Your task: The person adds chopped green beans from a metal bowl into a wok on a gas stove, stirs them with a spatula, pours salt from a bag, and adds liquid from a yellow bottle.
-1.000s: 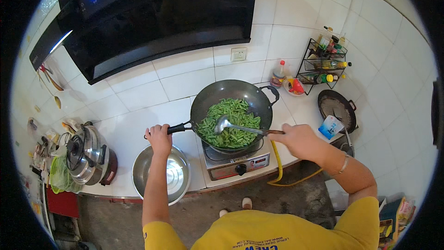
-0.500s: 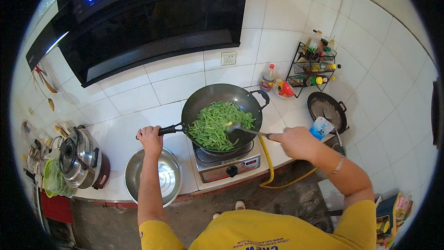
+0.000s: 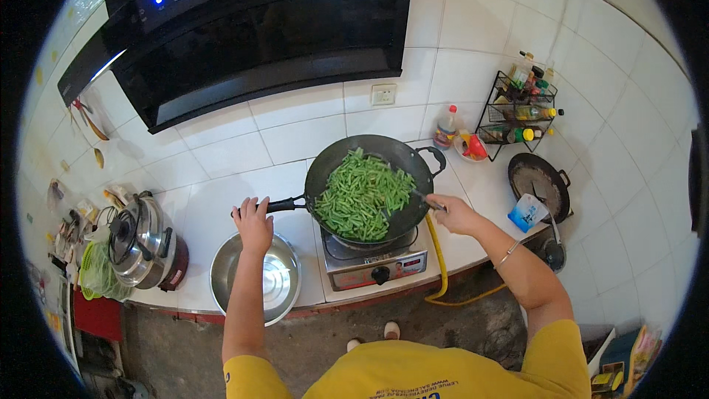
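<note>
A black wok (image 3: 405, 159) sits on a gas stove (image 3: 380, 270), heaped with cut green beans (image 3: 362, 196). My left hand (image 3: 253, 223) is closed around the wok's long black handle (image 3: 282, 205) on the left side. At the wok's right rim, my right hand (image 3: 454, 214) grips the handle of a spatula (image 3: 430, 202). The spatula slants down into the right edge of the beans, and its head is hidden there. Below my left forearm stands a wide steel basin (image 3: 279, 277) on the counter.
A steel-lidded electric cooker (image 3: 140, 255) stands at left. To the right are a red-capped bottle (image 3: 445, 129), a bottle rack (image 3: 511, 114), a dark pan (image 3: 538, 181), a blue-white packet (image 3: 527, 212) and a yellow hose (image 3: 442, 255). A range hood (image 3: 258, 59) hangs above.
My right hand has come closer to the wok. The spatula's head, visible over the middle of the beans before, is now hidden at their right edge. The whole view has shifted slightly.
</note>
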A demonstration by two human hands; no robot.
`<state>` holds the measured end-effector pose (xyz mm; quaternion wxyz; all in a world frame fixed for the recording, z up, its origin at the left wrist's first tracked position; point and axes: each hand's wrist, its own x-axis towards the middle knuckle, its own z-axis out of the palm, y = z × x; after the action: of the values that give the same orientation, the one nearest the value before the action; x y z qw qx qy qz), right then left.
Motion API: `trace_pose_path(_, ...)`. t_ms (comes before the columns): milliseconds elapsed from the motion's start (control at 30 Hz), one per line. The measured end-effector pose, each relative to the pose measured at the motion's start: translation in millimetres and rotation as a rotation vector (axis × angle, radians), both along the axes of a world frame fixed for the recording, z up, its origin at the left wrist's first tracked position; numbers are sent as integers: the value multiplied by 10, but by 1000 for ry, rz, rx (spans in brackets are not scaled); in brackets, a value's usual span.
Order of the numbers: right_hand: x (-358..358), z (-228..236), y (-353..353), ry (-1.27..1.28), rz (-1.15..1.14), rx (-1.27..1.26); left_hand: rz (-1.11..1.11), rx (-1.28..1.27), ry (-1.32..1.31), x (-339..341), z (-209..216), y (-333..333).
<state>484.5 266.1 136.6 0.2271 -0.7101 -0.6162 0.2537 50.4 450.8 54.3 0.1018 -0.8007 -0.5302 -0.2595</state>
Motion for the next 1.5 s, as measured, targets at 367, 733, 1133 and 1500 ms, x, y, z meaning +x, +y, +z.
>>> trace_pose_path(367,193,160,271,151,-49,-74,47,-51,-16,-12,58,-43)
trace_pose_path(733,-610,422,335,-472,518,183,44,-21,-24,-71,-3,-28)
trace_pose_path(1133,-273,1496,-796,-722,360,158,3,-5,-9,-27,11,-10)
trace_pose_path(1500,-653,1107,-715,-847,292,-148,-5,-2,-22,-47,0,-13)
